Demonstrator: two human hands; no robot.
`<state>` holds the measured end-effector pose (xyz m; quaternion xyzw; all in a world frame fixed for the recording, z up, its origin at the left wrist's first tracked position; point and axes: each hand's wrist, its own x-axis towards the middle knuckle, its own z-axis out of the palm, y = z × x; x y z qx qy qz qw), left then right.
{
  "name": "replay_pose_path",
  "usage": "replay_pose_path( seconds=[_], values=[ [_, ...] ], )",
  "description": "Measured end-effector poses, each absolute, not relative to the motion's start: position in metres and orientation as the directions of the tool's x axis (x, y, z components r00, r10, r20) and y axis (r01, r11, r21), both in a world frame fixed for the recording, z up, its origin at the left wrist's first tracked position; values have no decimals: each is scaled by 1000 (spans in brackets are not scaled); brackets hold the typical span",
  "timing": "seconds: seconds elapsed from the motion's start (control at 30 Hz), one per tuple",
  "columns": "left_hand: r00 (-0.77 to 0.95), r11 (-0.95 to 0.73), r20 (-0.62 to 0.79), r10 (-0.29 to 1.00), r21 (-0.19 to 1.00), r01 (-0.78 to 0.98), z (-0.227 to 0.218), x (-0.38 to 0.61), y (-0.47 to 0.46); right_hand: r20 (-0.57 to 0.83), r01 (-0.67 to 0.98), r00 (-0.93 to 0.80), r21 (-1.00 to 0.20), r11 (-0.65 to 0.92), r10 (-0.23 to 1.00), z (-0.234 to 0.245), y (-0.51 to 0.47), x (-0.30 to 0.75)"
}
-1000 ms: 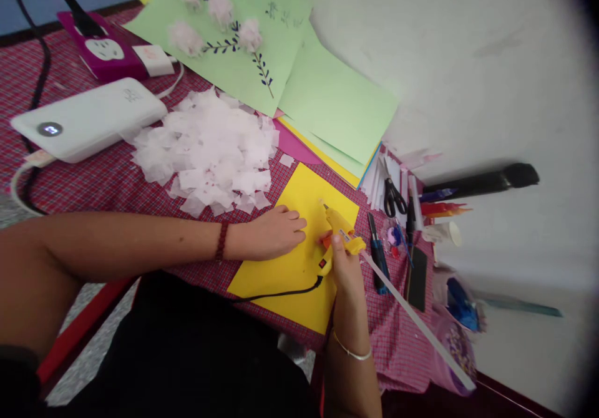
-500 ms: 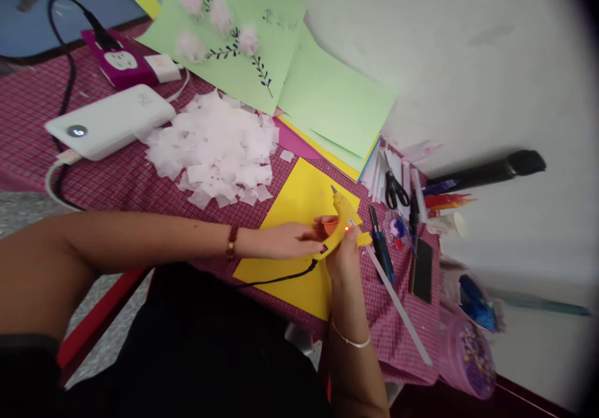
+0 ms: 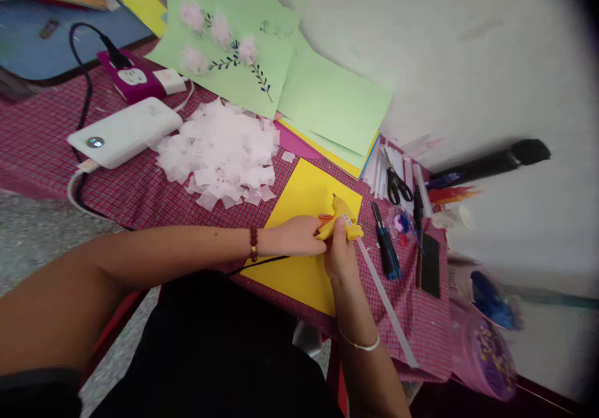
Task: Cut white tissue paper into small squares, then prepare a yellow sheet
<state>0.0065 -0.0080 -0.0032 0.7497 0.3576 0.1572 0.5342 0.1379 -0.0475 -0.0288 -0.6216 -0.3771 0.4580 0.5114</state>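
Observation:
A small yellow glue gun [image 3: 341, 217] with an orange trigger is held over a yellow paper sheet [image 3: 299, 274] on the red checked tablecloth [image 3: 140, 187]. My right hand [image 3: 339, 256] is closed round its handle, from which a long white glue stick [image 3: 386, 302] juts back to the right. My left hand [image 3: 299, 236] rests on the sheet, its fingers closed on the gun's lower side. The gun's black cord [image 3: 262, 262] runs left under my left wrist.
A heap of white paper squares [image 3: 219, 156] lies beyond the sheet. Behind it are green sheets [image 3: 327, 103], one with pink tufts, a white power bank [image 3: 124, 132] and a purple socket [image 3: 133, 80]. Scissors [image 3: 397, 184], pens [image 3: 387, 246] and a purple jar [image 3: 482, 349] sit at the right.
My left hand moved from lying flat on the yellow sheet to gripping the glue gun beside my right hand. The gun has tipped a little lower. The view drifted left.

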Motion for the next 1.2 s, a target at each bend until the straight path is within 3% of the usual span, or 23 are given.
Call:
replay_pose_path(
  seconds=[0.07, 0.17, 0.3, 0.4, 0.7, 0.93, 1.07, 1.2],
  values=[
    [682, -236, -140, 718, 873, 428, -2, -2, -4, -225, -49, 199, -974, -220, 954, -31, -51, 139],
    [657, -330, -173, 734, 754, 568, 1, -17, 1, -391, -171, 12, -907, -384, 920, -25, -66, 150],
    [651, -447, -215, 728, 571, 689, 4, -31, 6, -604, -339, -72, -733, -589, 793, -2, -96, 164],
    [680, -508, -243, 692, 504, 698, 6, -35, 8, -625, -369, -97, -700, -611, 774, 12, -119, 161],
    [738, -624, -227, 636, 411, 664, 7, -40, 3, -540, -127, 162, -842, -525, 826, -13, -149, 126],
    [730, -667, -113, 674, 331, 667, -2, -40, -7, -507, 82, 280, -834, -546, 815, -6, -142, 121],
    [733, -659, -134, 667, 352, 664, -2, -39, -1, -428, 254, 291, -828, -500, 856, -1, -135, 127],
    [725, -625, -199, 659, 392, 675, 6, -38, 8, -381, 321, 295, -824, -467, 876, 5, -128, 130]
  ],
)
